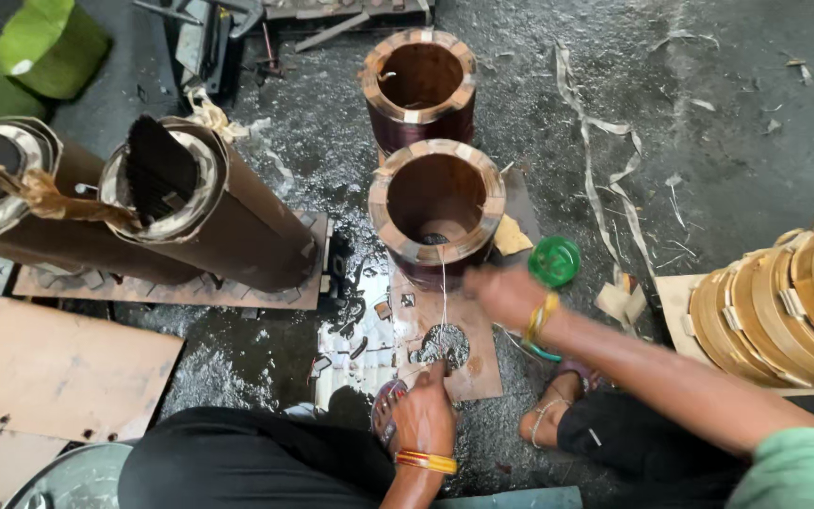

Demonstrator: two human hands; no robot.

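Head view: the person sits on the floor with a coil [437,209] standing upright just ahead of the knees, open end up, so its rim and side are within reach. A thin thread [443,287] runs down from the coil's front rim toward the left hand [423,415], which is pinched shut on the thread's lower end, low near the foot, seemingly to keep it taut. The right hand [504,294] reaches across to the coil's lower right side; it is blurred, and whether it grips anything cannot be told. A green spool [554,261] lies just beside that hand, close enough to draw from.

A second coil [418,87] stands behind the first, apart from it. The near coil rests on a brown board [468,363] with a hole cut through it, which keeps it off the wet floor. To the left two long tubes [190,203] lie tilted on another board; to the right a stack of brass-coloured rings [789,306] leans on its side.
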